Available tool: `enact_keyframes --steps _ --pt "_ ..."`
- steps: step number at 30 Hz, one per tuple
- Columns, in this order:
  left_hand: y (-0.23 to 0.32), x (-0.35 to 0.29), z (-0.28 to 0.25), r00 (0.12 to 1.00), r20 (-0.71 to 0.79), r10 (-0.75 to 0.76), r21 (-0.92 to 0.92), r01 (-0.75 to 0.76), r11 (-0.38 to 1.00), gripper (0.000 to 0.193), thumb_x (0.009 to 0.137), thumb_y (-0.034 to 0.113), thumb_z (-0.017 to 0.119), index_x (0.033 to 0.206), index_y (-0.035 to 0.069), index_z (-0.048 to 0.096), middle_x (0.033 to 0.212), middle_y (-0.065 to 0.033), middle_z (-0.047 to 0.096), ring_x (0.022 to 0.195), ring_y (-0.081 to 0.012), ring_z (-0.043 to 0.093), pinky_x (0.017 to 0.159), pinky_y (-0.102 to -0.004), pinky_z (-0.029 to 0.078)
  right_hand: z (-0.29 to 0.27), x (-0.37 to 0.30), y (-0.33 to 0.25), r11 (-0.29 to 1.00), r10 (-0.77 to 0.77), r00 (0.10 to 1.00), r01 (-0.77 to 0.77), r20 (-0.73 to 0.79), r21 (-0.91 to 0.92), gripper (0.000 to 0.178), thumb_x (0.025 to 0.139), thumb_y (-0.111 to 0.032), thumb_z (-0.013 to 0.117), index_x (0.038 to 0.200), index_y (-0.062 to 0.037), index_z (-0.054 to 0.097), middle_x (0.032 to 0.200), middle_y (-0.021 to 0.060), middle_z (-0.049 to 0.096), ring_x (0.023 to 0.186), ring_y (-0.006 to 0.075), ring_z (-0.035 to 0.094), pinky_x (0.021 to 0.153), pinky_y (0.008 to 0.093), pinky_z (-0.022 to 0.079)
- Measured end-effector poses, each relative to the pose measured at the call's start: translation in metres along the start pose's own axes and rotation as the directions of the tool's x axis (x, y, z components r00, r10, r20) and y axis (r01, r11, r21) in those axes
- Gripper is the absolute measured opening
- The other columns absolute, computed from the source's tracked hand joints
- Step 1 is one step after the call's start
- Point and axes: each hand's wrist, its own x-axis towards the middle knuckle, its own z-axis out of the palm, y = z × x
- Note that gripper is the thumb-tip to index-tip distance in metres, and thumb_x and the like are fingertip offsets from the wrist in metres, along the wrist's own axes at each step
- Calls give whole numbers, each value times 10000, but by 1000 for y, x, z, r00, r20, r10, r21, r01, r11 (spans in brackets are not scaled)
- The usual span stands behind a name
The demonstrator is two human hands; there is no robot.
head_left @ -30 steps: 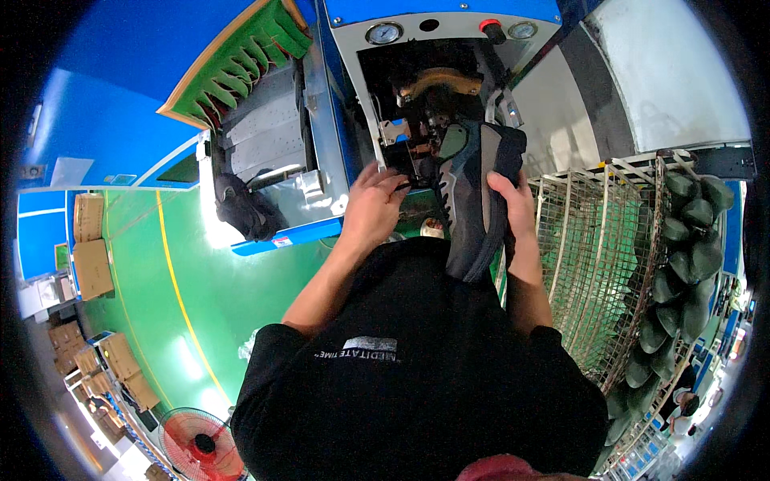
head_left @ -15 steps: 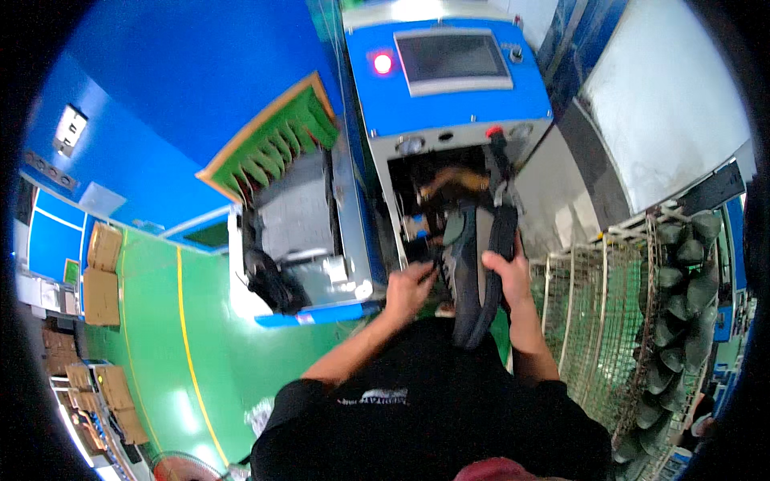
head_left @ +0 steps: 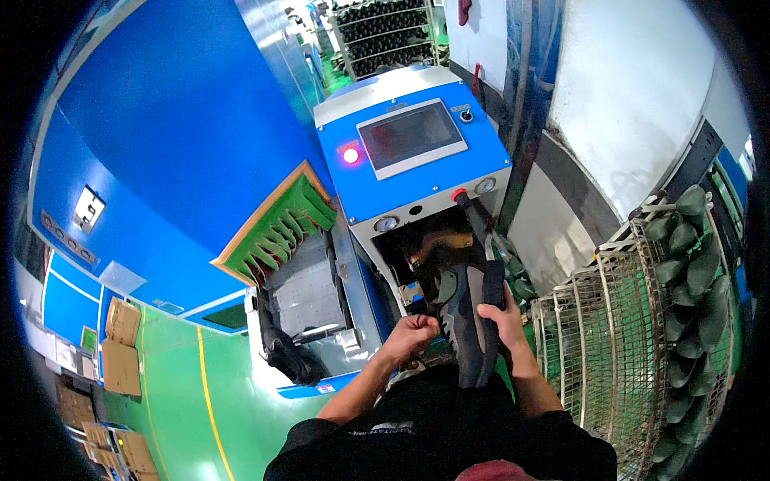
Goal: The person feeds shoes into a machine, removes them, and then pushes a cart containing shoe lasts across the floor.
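Note:
A dark grey shoe with a black sole (head_left: 467, 341) is held in front of my body, turned on its side and pointing away toward the machine opening. My right hand (head_left: 507, 322) grips it from the right, thumb on the side and fingers out of sight behind. At the shoe's left edge, by the lacing, my left hand (head_left: 412, 337) is closed in a pinch. What its fingertips hold, if anything, is too small to make out. Just beyond the shoe stands a blue and white machine (head_left: 417, 183) with a dark screen, a lit red lamp and a shadowed opening.
Left of the machine, an open unit (head_left: 301, 280) has a green fringed flap and a black shoe (head_left: 289, 359) on its front. On the right, a wire rack (head_left: 597, 337) carries several dark shoe-shaped pieces (head_left: 690, 321). Cardboard boxes (head_left: 120, 365) stand far left.
The view has tilted up, showing more of the machine and a shelf behind it. My left hand has closed into a tighter pinch by the lacing; my right hand still holds the shoe.

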Motion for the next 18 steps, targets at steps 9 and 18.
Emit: enact_keyframes --steps 9,18 --pt "53 -20 35 815 496 -300 147 262 954 176 920 88 676 1057 48 574 688 -33 633 534 -114 606 514 -275 507 -62 8 84 874 247 955 -293 166 387 344 907 -229 644 1126 36 658 998 127 726 866 237 706 789 380 579" --pt "30 2 48 933 -203 298 586 -128 800 399 1039 375 518 1110 21 689 777 -23 623 685 -98 521 636 -298 452 -73 -1 44 796 240 961 -276 138 538 369 927 -287 623 1155 -1 674 1024 109 730 871 246 706 785 364 570"
